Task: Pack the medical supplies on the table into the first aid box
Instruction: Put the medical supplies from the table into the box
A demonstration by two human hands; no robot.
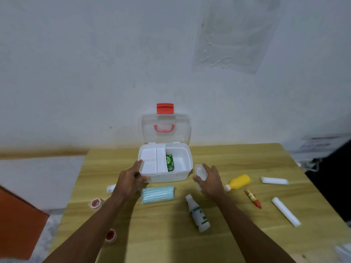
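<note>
Both forearms are seen bare to the frame's edge; nothing is worn on the left hand (131,179) or right hand (210,180).

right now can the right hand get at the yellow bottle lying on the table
Probably not at once: the right hand is already holding a small white container. The yellow bottle lies just to its right on the table with nothing between them, so the way looks free once the hand is emptied.

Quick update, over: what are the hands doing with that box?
Left hand steadies first aid box, lid open. Right hand grips small white container beside it. Nothing blocking.
</note>
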